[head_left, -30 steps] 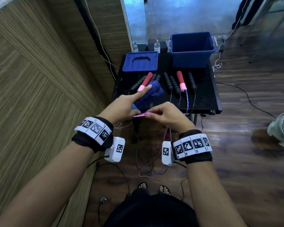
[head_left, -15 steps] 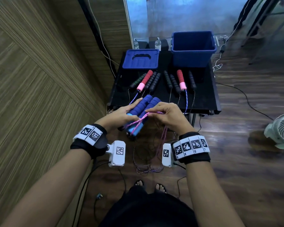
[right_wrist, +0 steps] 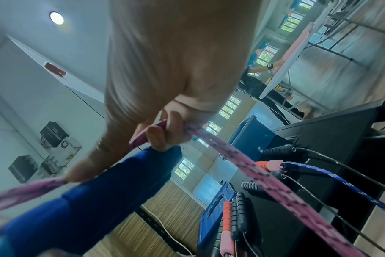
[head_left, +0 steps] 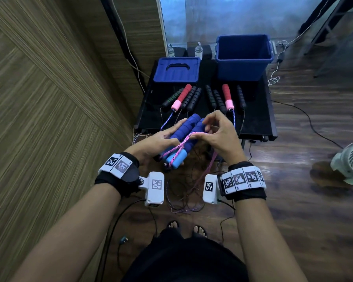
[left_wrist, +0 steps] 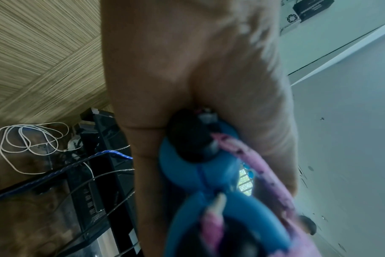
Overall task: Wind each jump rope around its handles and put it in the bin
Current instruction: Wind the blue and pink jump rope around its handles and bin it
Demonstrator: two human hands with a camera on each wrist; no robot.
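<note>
The left hand grips the pair of blue handles held side by side, fingers curled under them. The right hand pinches the pink rope against the handles' upper part — one strand crosses the handles diagonally, the rest hangs below the hands in loose loops toward the floor. Beyond the grip, the other jump ropes lie on the black table; past them stands the open blue bin, its lid to the left.
</note>
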